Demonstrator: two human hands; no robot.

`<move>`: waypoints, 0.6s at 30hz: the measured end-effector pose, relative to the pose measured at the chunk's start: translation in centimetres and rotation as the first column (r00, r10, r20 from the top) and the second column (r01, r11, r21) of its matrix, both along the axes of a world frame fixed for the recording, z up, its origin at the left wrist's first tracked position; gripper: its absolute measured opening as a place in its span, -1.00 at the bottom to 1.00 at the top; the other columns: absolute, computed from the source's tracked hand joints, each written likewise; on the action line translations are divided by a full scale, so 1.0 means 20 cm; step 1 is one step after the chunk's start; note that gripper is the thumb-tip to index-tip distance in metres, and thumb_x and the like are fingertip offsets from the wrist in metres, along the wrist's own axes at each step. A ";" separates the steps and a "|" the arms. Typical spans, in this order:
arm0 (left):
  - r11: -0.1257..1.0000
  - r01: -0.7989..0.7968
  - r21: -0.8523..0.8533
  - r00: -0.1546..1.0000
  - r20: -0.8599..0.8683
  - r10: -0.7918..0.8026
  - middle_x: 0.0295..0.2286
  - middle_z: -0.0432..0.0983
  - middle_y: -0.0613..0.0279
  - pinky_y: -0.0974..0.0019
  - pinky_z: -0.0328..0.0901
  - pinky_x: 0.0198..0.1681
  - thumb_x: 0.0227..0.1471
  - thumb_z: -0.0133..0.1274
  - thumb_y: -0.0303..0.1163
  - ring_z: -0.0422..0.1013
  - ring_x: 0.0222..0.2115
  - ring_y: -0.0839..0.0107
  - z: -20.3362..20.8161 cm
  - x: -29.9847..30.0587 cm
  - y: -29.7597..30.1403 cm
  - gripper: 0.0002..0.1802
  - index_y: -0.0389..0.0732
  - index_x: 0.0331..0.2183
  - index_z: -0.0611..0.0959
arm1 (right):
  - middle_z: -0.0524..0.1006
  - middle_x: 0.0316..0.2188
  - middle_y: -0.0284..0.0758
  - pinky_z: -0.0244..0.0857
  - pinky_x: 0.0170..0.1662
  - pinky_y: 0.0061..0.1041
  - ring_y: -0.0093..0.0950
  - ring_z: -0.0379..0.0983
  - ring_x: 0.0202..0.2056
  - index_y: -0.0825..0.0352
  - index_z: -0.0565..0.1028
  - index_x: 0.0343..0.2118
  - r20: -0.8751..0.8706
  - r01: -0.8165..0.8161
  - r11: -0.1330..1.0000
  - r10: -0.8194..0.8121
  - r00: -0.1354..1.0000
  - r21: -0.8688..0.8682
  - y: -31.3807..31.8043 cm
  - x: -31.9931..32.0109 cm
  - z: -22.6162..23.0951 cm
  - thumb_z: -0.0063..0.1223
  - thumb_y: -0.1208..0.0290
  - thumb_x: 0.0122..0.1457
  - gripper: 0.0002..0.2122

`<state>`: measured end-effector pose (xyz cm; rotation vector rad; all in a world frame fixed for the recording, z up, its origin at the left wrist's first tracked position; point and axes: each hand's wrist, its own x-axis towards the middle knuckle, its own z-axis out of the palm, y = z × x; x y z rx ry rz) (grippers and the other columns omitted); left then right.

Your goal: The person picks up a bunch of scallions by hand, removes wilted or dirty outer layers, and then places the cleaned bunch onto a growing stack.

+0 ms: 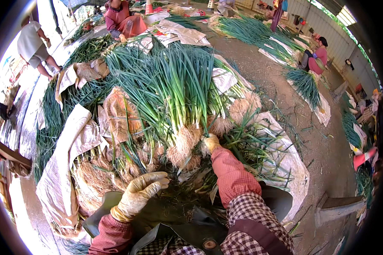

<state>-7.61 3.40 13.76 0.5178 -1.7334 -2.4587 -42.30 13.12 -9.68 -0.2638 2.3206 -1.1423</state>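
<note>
A bundle of green onions (178, 93) with white stems lies across the heap in front of me, its pale roots (185, 144) toward me. My right hand (211, 143), in a yellowed glove, is at the right side of these roots. Its fingers are closed around what looks like a green onion stalk; the fingertips are partly hidden. Nearer to me and left, my gloved left hand (142, 193) is held in the air with curved fingers apart and nothing in them. Beneath it is the dark apron (174, 216) over my lap.
More rooted onions (93, 178) lie at left under pale sacking (68, 144). Loose leaves cover a white sheet (291, 165) at right. A wooden stool (338, 208) stands on the right. Other people sit at the back (121, 19) and right (319, 57); one stands at far left (33, 40).
</note>
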 end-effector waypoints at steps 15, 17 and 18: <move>0.982 -0.187 0.034 0.922 0.350 0.164 -0.69 0.41 0.24 0.50 0.12 -0.83 -0.02 -0.06 -0.43 0.27 -0.82 0.53 -0.51 0.08 0.18 -0.85 -0.29 -0.36 0.45 | 0.42 -0.55 -0.44 0.18 -0.55 -0.69 -0.69 0.29 -0.57 0.34 0.43 -0.32 0.035 -0.407 0.767 0.486 0.873 -0.495 0.04 1.12 0.60 -0.02 0.24 0.05 -0.75; 0.961 -0.247 -0.124 0.906 0.321 0.274 -0.75 0.37 0.27 0.46 0.12 -0.80 -0.08 -0.02 -0.44 0.24 -0.83 0.54 -0.54 0.11 0.18 -0.85 -0.30 -0.40 0.50 | 0.42 -0.61 -0.39 0.22 -0.56 -0.63 -0.63 0.32 -0.61 0.37 0.44 -0.40 -0.073 -0.459 0.840 0.459 0.885 -0.289 0.01 1.05 0.54 -0.02 0.23 0.04 -0.74; 0.933 -0.267 -0.241 0.885 0.322 0.336 -0.75 0.37 0.25 0.42 0.15 -0.78 -0.11 0.00 -0.43 0.26 -0.82 0.52 -0.58 0.15 0.15 -0.83 -0.31 -0.41 0.52 | 0.43 -0.62 -0.38 0.21 -0.58 -0.64 -0.63 0.31 -0.63 0.38 0.44 -0.43 -0.044 -0.471 0.864 0.471 0.881 -0.175 -0.01 1.08 0.61 -0.02 0.23 0.03 -0.74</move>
